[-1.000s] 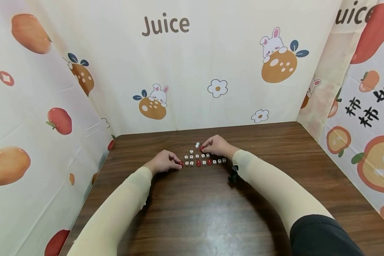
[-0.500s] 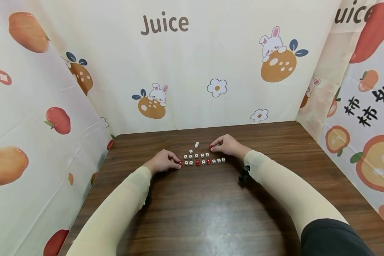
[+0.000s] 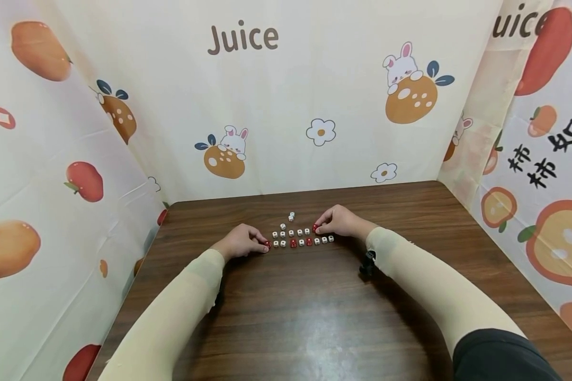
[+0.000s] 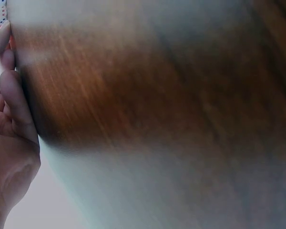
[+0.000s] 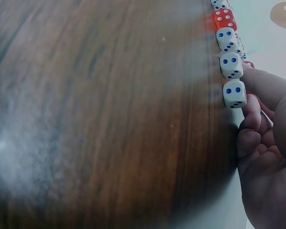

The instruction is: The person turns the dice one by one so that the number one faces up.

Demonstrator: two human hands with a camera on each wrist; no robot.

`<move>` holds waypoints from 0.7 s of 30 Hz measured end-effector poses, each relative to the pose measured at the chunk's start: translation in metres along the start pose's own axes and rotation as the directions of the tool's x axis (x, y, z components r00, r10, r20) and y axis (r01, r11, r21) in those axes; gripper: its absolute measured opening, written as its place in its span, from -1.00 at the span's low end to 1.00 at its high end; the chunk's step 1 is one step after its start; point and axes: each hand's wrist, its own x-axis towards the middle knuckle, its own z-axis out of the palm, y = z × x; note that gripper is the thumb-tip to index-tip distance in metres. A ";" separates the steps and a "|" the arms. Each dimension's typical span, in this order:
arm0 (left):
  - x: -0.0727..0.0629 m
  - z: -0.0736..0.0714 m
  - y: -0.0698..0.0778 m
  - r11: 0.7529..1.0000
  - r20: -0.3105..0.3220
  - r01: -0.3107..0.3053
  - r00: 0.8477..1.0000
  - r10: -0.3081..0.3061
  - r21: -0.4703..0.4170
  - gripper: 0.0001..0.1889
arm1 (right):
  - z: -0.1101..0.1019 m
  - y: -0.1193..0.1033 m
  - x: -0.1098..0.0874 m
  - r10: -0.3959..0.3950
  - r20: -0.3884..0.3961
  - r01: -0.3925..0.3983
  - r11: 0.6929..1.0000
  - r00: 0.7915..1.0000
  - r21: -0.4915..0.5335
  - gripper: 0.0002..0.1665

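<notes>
In the head view my left hand (image 3: 240,241) pinches a red die (image 3: 268,244) at the left end of the front row of dice. White dice (image 3: 283,244) and two more red dice (image 3: 293,243) continue that row rightward. Behind it runs a shorter row of white dice (image 3: 291,233). At its right end my right hand (image 3: 340,221) holds another red die (image 3: 315,228) between thumb and fingertips. The right wrist view shows white dice (image 5: 234,94) of the front row just before the right thumb; the held die is mostly hidden there. Fingers also cover most of the left die.
Behind the rows sit a single white die (image 3: 283,226) and two white dice (image 3: 291,217) close together. The brown wooden table (image 3: 286,307) meets a printed curtain (image 3: 276,106) at the back and sides. A small black device (image 3: 367,263) hangs at the right wrist.
My right hand has carried its red die rightward from beside the back white dice, then toward me to the second row's right end. The left hand keeps its place on its die.
</notes>
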 end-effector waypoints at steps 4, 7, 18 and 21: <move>0.000 0.000 0.000 1.000 0.000 0.008 1.000 -0.008 0.002 -0.85 | 0.001 0.000 0.001 -0.016 0.016 0.016 1.000 1.000 -0.011 -0.84; 0.001 0.000 0.000 1.000 0.003 0.013 1.000 -0.013 0.000 -0.86 | 0.001 -0.002 0.000 -0.022 0.022 0.022 1.000 1.000 -0.019 -0.83; 0.000 0.000 0.000 1.000 0.005 0.008 1.000 -0.008 -0.014 -0.86 | 0.001 -0.009 -0.003 -0.043 0.052 0.047 0.997 0.998 -0.061 -0.83; 0.001 0.000 -0.001 1.000 0.005 0.007 1.000 -0.007 -0.015 -0.86 | 0.001 -0.009 -0.002 -0.046 0.051 0.049 0.996 0.998 -0.070 -0.83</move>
